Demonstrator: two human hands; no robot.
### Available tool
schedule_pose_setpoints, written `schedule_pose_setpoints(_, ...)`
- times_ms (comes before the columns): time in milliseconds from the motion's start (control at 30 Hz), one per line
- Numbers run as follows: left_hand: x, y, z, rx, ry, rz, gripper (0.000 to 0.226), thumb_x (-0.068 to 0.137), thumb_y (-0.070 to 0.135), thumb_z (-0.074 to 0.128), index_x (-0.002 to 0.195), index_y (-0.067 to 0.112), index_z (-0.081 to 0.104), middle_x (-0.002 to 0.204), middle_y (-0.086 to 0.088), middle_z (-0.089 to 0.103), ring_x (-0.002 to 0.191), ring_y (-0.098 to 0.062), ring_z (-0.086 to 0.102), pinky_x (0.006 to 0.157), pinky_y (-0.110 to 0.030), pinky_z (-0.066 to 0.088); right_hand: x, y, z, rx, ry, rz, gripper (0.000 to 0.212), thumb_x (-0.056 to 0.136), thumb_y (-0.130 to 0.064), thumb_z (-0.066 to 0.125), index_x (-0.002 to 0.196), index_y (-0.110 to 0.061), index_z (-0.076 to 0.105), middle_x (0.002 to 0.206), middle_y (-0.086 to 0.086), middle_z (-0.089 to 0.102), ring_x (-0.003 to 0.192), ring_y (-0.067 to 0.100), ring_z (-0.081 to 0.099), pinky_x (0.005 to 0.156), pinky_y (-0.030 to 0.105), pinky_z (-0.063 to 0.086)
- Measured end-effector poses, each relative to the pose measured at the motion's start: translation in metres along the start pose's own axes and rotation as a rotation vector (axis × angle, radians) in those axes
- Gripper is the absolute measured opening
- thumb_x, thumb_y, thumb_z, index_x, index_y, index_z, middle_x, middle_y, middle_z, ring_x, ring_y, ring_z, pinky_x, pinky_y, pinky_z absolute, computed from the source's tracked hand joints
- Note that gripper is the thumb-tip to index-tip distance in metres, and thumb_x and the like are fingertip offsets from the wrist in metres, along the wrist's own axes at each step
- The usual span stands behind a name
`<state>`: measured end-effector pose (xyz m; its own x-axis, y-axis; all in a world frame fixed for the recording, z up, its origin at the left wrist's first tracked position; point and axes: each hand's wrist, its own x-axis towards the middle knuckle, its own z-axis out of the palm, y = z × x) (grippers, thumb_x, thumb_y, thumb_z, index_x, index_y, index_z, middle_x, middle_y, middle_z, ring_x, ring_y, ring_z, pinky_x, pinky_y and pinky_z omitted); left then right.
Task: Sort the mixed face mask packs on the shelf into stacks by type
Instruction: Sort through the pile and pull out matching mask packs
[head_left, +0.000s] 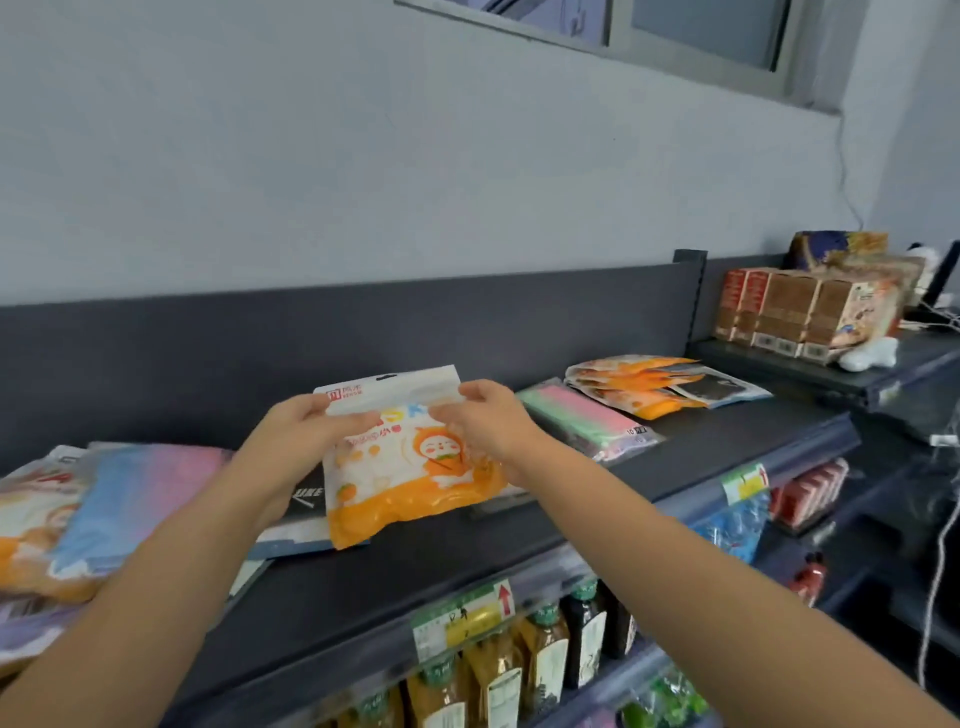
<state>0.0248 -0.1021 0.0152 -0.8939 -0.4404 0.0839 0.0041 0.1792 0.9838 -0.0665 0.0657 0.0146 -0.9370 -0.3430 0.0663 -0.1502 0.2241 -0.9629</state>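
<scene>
Now your left hand (304, 421) and right hand (485, 415) both pinch the orange mask pack (410, 467) over the shelf's (519, 551) middle.

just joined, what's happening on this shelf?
A person is sorting mask packs on a dark shelf. The left hand and right hand pinch one orange-and-white pack by its top edge. A stack of orange packs lies further right, beyond a pink-and-green pack. A mixed pile sits at the left.
</scene>
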Motion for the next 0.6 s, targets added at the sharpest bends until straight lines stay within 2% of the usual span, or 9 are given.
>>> schedule_pose_setpoints(67, -0.003, 0.005, 0.012, -0.021, -0.059, 0.042, 0.019, 0.079, 0.022, 0.076, 0.092, 0.023, 0.063, 0.097, 0.008, 0.068, 0.088, -0.007, 0.064, 0.078, -0.025, 0.049, -0.008, 0.002, -0.015, 0.004, 0.058, 0.015, 0.065, 0.083, -0.027, 0.070, 0.140, -0.012, 0.042, 0.136, 0.006, 0.050, 0.116, 0.021, 0.054, 0.094, 0.034, 0.048)
schedule_pose_setpoints(100, -0.006, 0.007, 0.017, -0.023, -0.089, 0.053, 0.021, 0.078, 0.024, 0.077, 0.096, 0.023, 0.064, 0.099, 0.008, 0.068, 0.091, -0.007, 0.064, 0.080, -0.026, 0.049, -0.011, 0.003, -0.022, 0.005, 0.082, 0.025, 0.064, 0.083, -0.027, 0.070, 0.139, -0.011, 0.042, 0.136, 0.006, 0.051, 0.115, 0.021, 0.054, 0.089, 0.031, 0.049)
schedule_pose_setpoints(200, -0.010, 0.012, 0.032, -0.013, -0.137, 0.067, 0.064, 0.074, 0.035, 0.080, 0.129, 0.015, 0.056, 0.124, 0.004, 0.061, 0.115, -0.016, 0.057, 0.103, -0.040, 0.043, -0.025, 0.004, -0.042, 0.010, 0.126, 0.061, 0.062, 0.084, -0.026, 0.069, 0.138, -0.008, 0.043, 0.134, 0.008, 0.053, 0.109, 0.020, 0.056, 0.068, 0.023, 0.047)
schedule_pose_setpoints(300, -0.015, 0.017, 0.048, -0.077, -0.164, 0.071, 0.068, 0.075, 0.031, 0.080, 0.134, 0.012, 0.052, 0.126, 0.003, 0.059, 0.118, -0.017, 0.054, 0.107, -0.038, 0.040, -0.035, 0.006, -0.061, 0.020, 0.150, 0.089, 0.063, 0.085, -0.024, 0.069, 0.140, -0.007, 0.043, 0.137, 0.009, 0.051, 0.112, 0.021, 0.053, 0.082, 0.029, 0.044)
schedule_pose_setpoints(400, -0.022, 0.022, 0.067, -0.096, -0.193, 0.095, 0.065, 0.076, 0.029, 0.079, 0.133, 0.011, 0.053, 0.125, 0.000, 0.061, 0.115, -0.018, 0.057, 0.106, -0.040, 0.042, -0.044, 0.008, -0.083, 0.022, 0.153, 0.091, 0.062, 0.086, -0.023, 0.067, 0.140, -0.007, 0.042, 0.139, 0.007, 0.049, 0.108, 0.019, 0.050, 0.083, 0.031, 0.039)
schedule_pose_setpoints(500, -0.025, 0.030, 0.087, -0.109, -0.188, 0.113, 0.062, 0.076, 0.028, 0.079, 0.131, 0.011, 0.055, 0.121, -0.001, 0.064, 0.108, -0.017, 0.062, 0.100, -0.039, 0.047, -0.046, 0.012, -0.103, 0.039, 0.178, 0.086, 0.063, 0.085, -0.024, 0.069, 0.139, -0.005, 0.044, 0.139, 0.008, 0.050, 0.119, 0.023, 0.051, 0.085, 0.032, 0.039)
schedule_pose_setpoints(567, -0.029, 0.036, 0.100, -0.121, -0.172, 0.124, 0.058, 0.076, 0.028, 0.078, 0.128, 0.012, 0.057, 0.117, -0.002, 0.066, 0.103, -0.017, 0.065, 0.093, -0.037, 0.051, -0.046, 0.014, -0.116, 0.055, 0.192, 0.090, 0.059, 0.082, -0.024, 0.071, 0.133, -0.003, 0.050, 0.123, 0.005, 0.064, 0.111, 0.026, 0.057, 0.090, 0.035, 0.044)
schedule_pose_setpoints(600, -0.030, 0.039, 0.107, -0.135, -0.167, 0.126, 0.055, 0.076, 0.027, 0.079, 0.126, 0.013, 0.059, 0.116, -0.003, 0.067, 0.101, -0.018, 0.066, 0.090, -0.037, 0.052, -0.047, 0.015, -0.124, 0.072, 0.186, 0.092, 0.052, 0.082, -0.023, 0.071, 0.127, -0.003, 0.054, 0.101, -0.002, 0.073, 0.097, 0.024, 0.060, 0.092, 0.036, 0.046)
